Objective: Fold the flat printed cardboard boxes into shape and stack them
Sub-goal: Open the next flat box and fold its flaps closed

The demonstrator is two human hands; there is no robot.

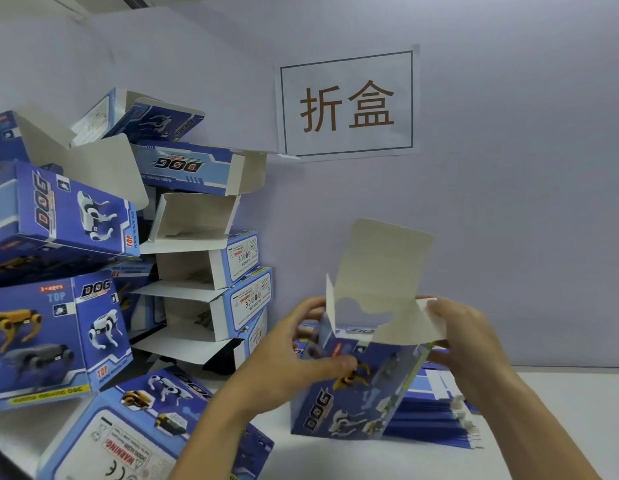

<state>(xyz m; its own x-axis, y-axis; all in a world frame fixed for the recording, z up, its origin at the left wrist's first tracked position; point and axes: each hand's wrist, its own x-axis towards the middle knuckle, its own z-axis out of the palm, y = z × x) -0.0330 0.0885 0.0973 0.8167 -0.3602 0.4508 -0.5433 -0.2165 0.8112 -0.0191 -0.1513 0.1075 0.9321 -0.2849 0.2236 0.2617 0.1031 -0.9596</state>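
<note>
Near the bench's back edge, both hands are gripping the light, crushable blue printed cardboard box [356,382]: left hand [294,355] pinching its side, right hand [464,334] curling round its flap; creases suit holding best.

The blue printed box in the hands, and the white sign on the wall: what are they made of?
The blue printed box looks like thin glossy cardboard: its raised flap is plain off-white inside. The white sign seems plain matte paper, curling at a corner.

Box [353,393] – blue w/ white, yellow robot dogs, "DOG" print; flaps plain off-white inside. Stacked boxes [69,323] same print. Wall sign [346,103] – white, brown characters, dark border. Worktop [560,393] white.
</note>
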